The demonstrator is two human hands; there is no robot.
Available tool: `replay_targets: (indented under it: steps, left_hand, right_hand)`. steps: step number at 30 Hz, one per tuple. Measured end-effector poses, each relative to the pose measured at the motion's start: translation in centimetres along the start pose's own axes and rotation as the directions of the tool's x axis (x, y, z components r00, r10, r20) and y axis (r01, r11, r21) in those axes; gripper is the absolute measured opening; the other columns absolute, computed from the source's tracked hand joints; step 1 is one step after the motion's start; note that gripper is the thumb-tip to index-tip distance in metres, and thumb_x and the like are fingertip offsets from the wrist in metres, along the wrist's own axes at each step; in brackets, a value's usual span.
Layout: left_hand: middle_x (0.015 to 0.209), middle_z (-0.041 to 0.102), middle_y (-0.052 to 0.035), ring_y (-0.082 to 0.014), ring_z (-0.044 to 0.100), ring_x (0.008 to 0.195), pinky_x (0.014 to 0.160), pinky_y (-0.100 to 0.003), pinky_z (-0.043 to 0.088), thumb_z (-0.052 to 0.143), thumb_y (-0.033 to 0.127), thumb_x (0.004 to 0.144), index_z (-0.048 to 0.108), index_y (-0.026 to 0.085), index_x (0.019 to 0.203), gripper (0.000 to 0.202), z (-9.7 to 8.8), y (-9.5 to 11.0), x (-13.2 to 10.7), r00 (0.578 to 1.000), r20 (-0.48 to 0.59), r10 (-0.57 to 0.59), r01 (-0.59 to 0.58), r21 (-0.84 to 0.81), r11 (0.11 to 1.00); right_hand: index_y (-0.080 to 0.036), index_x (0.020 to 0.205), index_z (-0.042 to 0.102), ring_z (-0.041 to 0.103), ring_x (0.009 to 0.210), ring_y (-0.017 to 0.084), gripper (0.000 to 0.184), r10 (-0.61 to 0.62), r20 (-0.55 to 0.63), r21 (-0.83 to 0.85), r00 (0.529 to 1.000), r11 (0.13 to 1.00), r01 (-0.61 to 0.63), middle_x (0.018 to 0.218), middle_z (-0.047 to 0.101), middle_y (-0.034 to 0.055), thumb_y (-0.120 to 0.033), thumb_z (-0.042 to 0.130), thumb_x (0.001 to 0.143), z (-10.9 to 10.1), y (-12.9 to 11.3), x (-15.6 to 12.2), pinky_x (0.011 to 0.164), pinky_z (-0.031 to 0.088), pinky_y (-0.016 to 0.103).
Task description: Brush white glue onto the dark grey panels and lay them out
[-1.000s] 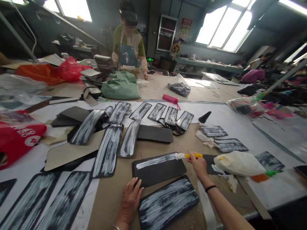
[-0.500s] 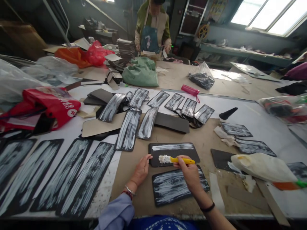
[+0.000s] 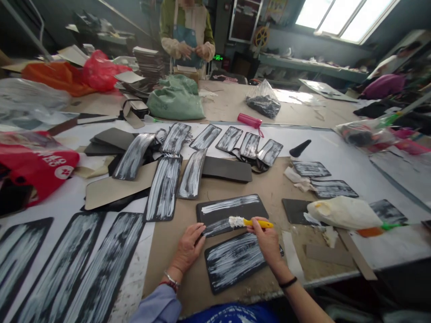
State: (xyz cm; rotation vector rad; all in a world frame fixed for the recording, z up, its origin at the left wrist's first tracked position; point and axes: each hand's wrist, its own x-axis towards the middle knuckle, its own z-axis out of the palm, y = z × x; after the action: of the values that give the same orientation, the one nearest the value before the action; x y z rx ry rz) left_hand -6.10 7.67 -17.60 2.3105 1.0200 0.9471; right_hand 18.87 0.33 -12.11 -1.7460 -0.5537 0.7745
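Note:
My right hand [image 3: 264, 240] is closed round the yellow handle of a paintbrush [image 3: 251, 223]. White paste clogs the bristles, which touch a black panel [image 3: 249, 208] with rounded corners. One thick white streak runs along the panel's far side, and thinner smears lie along its near side. With bent fingers, my left hand [image 3: 189, 246] grips this panel's lower left corner. Just below, a second black panel [image 3: 235, 260] is coated with white strokes; my right hand and wrist cover part of its right side.
Coated long strips [image 3: 111, 264] lie at left. More coated pieces and bare dark panels [image 3: 227, 169] spread behind. At right sit a whitish paste-filled bag [image 3: 343, 213] and scraps. A pink bottle [image 3: 249, 120] and green sack [image 3: 177, 98] stand farther back. A person [image 3: 188, 36] stands across the table.
The brush has put a white smear along the panel's near side. My left hand's fingers have bent more at the corner. The view has swung right, and the person opposite has brought both hands together.

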Motion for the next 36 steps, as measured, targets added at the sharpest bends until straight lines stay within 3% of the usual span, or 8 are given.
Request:
replay_targets:
  steps: [7, 10, 13, 17, 20, 24, 31, 36]
  left_hand:
    - [0.106, 0.065, -0.0051, -0.0181, 0.061, 0.099, 0.085, -0.035, 0.055, 0.053, 0.028, 0.084, 0.060, 0.024, 0.110, 0.028, 0.8, -0.7, -0.5, 0.998, -0.045, 0.044, -0.039, 0.091, 0.995]
    - [0.106, 0.066, -0.0049, -0.0185, 0.062, 0.097, 0.083, -0.034, 0.056, 0.053, 0.029, 0.084, 0.060, 0.025, 0.109, 0.027, 1.0, -0.8, -0.5, 0.997, -0.055, 0.047, -0.042, 0.077, 0.996]
    - [0.104, 0.066, -0.0051, -0.0185, 0.063, 0.095, 0.082, -0.034, 0.056, 0.053, 0.028, 0.083, 0.061, 0.024, 0.109, 0.027, 1.0, -1.0, -0.5, 0.994, -0.079, 0.075, -0.069, 0.084, 0.994]
    - [0.105, 0.066, -0.0053, -0.0187, 0.063, 0.095, 0.082, -0.034, 0.056, 0.054, 0.028, 0.083, 0.060, 0.024, 0.110, 0.028, 1.1, -1.3, -0.5, 0.994, -0.062, 0.094, -0.088, 0.095, 0.992]
    - [0.105, 0.066, -0.0055, -0.0189, 0.063, 0.095, 0.082, -0.034, 0.056, 0.054, 0.028, 0.082, 0.058, 0.024, 0.109, 0.028, 1.2, -1.2, -0.6, 0.995, -0.061, 0.077, -0.072, 0.088, 0.994]
    - [0.101, 0.067, -0.0050, -0.0187, 0.064, 0.093, 0.081, -0.037, 0.056, 0.053, 0.028, 0.083, 0.057, 0.022, 0.102, 0.020, 1.2, -0.6, -0.6, 0.994, -0.109, 0.007, -0.002, 0.042, 0.999]
    - [0.104, 0.066, -0.0064, -0.0190, 0.062, 0.097, 0.083, -0.040, 0.054, 0.053, 0.023, 0.082, 0.054, 0.021, 0.091, 0.009, 0.8, -0.3, -0.6, 0.994, -0.036, -0.103, 0.099, -0.098, 0.990]
    - [0.107, 0.065, -0.0070, -0.0188, 0.060, 0.102, 0.088, -0.042, 0.053, 0.053, 0.020, 0.082, 0.056, 0.021, 0.092, 0.010, 0.5, 0.0, -0.6, 0.993, -0.003, -0.115, 0.114, -0.112, 0.987]
  right_hand:
    - [-0.016, 0.085, 0.058, 0.067, 0.065, 0.025, 0.052, -0.087, -0.232, -0.198, 0.969, 0.979, 0.041, 0.074, 0.066, 0.0093, -0.066, 0.057, 0.069, -7.5, -0.5, 3.7, 0.061, 0.055, 0.035]
    - [-0.017, 0.085, 0.059, 0.065, 0.069, 0.023, 0.045, -0.296, -0.237, -0.373, 0.925, 0.907, 0.195, 0.080, 0.065, 0.0095, -0.060, 0.050, 0.078, -8.4, -1.4, 3.8, 0.067, 0.054, 0.036]
    - [-0.018, 0.083, 0.061, 0.062, 0.077, 0.022, 0.036, -0.559, -0.075, -0.565, 0.826, 0.707, 0.426, 0.082, 0.062, 0.0085, -0.050, 0.044, 0.087, -7.2, -1.7, 2.9, 0.075, 0.051, 0.035]
    - [-0.019, 0.087, 0.062, 0.059, 0.075, 0.020, 0.028, -0.654, 0.175, -0.631, 0.736, 0.499, 0.594, 0.080, 0.059, 0.0073, -0.033, 0.038, 0.094, -3.6, -1.1, 0.3, 0.070, 0.050, 0.031]
    - [-0.019, 0.091, 0.060, 0.058, 0.073, 0.019, 0.023, -0.675, 0.290, -0.590, 0.679, 0.432, 0.682, 0.080, 0.058, 0.0076, -0.022, 0.038, 0.093, -0.4, -0.8, -2.4, 0.067, 0.051, 0.030]
    - [-0.018, 0.097, 0.058, 0.058, 0.078, 0.020, 0.021, -0.672, 0.400, -0.435, 0.623, 0.460, 0.774, 0.083, 0.057, 0.0089, -0.015, 0.037, 0.091, 3.3, -1.4, -6.1, 0.068, 0.052, 0.030]
    - [-0.020, 0.097, 0.059, 0.060, 0.079, 0.018, 0.018, -0.623, 0.417, -0.161, 0.662, 0.666, 0.728, 0.085, 0.059, 0.0068, -0.018, 0.042, 0.091, 6.0, -2.5, -8.1, 0.072, 0.052, 0.030]
    - [-0.020, 0.084, 0.063, 0.062, 0.071, 0.019, 0.015, -0.467, 0.240, -0.129, 0.851, 0.854, 0.505, 0.079, 0.061, 0.0058, -0.030, 0.053, 0.087, 5.1, -1.9, -6.2, 0.066, 0.054, 0.031]
